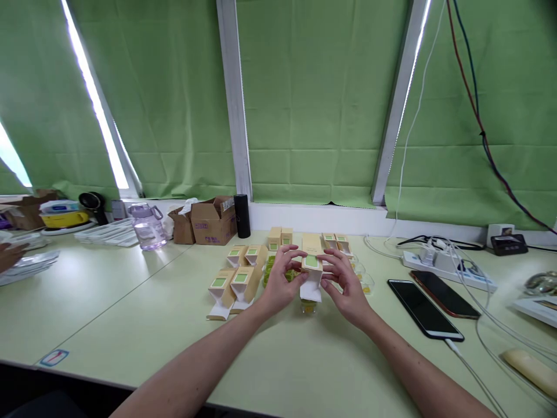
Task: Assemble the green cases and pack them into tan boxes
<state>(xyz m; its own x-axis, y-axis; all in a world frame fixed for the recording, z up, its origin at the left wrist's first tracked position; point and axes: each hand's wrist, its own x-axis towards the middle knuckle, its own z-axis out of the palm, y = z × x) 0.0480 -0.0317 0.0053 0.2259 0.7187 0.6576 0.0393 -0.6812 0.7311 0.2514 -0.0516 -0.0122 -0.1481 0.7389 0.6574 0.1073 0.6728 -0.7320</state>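
Just below the middle of the frame, the small tan carton [311, 268] is between the left hand [282, 277] and the right hand [348, 285], whose curved fingers pinch its two sides.

The lone view was head-worn, above the near side of the bench [322, 371], facing forward and down towards the blinds [322, 104]. The left hand [282, 280] and right hand [348, 290] showed near, below mid-frame; the blinds, farther off, spanned the top.
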